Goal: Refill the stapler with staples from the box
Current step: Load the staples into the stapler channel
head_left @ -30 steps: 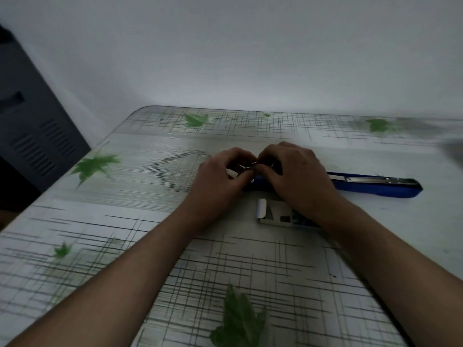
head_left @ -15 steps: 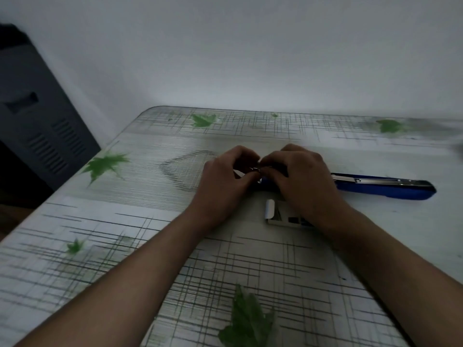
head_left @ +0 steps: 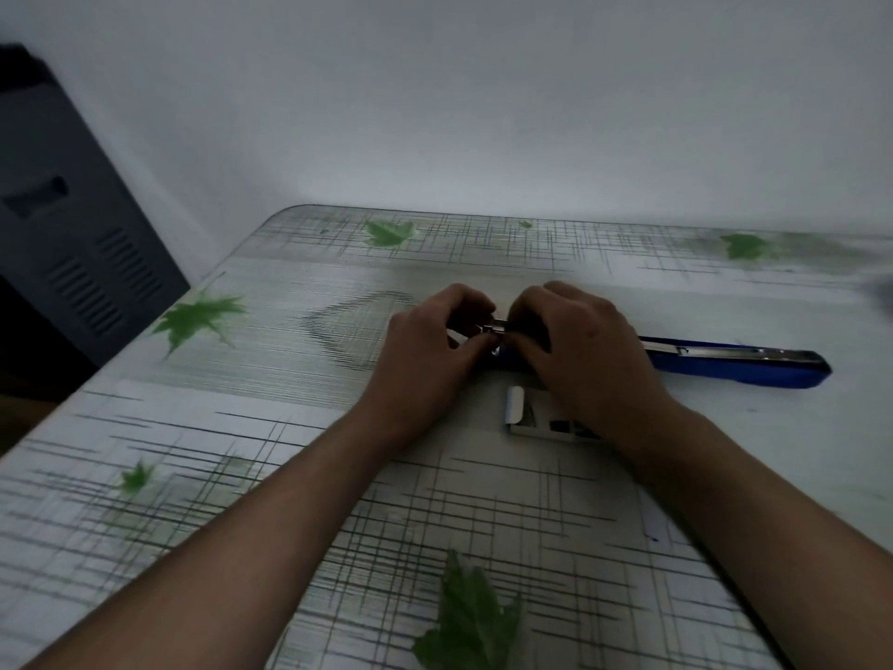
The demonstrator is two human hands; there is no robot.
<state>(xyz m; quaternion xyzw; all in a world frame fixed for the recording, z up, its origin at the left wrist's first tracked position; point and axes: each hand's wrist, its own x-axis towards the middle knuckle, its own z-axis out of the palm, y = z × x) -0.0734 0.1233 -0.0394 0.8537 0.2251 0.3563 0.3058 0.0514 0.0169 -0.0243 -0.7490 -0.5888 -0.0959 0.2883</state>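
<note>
Both hold as before: your left hand [head_left: 425, 353] and right hand [head_left: 584, 350] pinch the staple strip [head_left: 497, 325], the stapler [head_left: 734, 367] stretching rightward from under the right.

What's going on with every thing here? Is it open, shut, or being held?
stapler: swung open, lying flat on the table, metal rail showing.
staple box: flap open at its left end, lying near the stapler.
staple strip: pinched between both hands.
left hand: pinches the staple strip.
right hand: pinches the staple strip.
</note>
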